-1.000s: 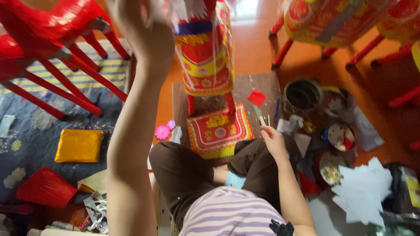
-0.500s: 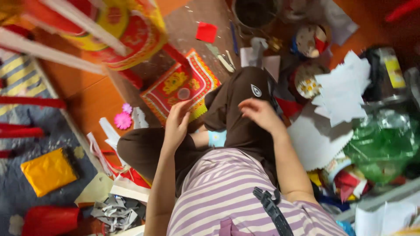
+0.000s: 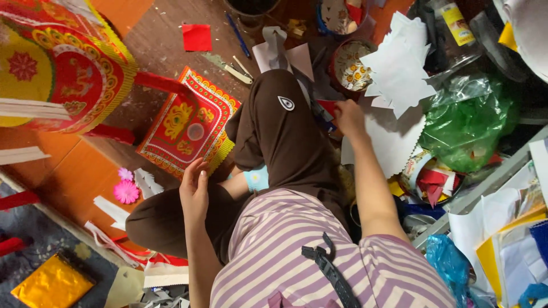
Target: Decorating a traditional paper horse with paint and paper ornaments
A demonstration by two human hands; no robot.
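I sit cross-legged on the floor in dark brown trousers and a striped top. My left hand [image 3: 194, 191] rests on my left knee, fingers loosely apart, holding nothing, just below a red and gold decorated paper panel [image 3: 188, 122]. My right hand [image 3: 348, 117] reaches down beside my right knee to red paper scraps at the edge of a white zigzag-edged sheet [image 3: 394, 142]; whether its fingers grip anything is hidden. A large red and yellow paper lantern-like object [image 3: 63, 63] lies at the upper left.
White cut-out sheets [image 3: 399, 65], a bowl of small paper flowers [image 3: 351, 68], a green plastic bag [image 3: 468, 122] and a bowl of scraps [image 3: 431, 182] crowd the right. Scissors [image 3: 237, 71], a red square [image 3: 197, 37], a pink flower [image 3: 125, 192] and gold foil [image 3: 51, 285] lie about.
The view has swung and closed in. My left hand has come down from the tall lantern to my knee. My right hand has moved from my thigh out to the papers on the right.
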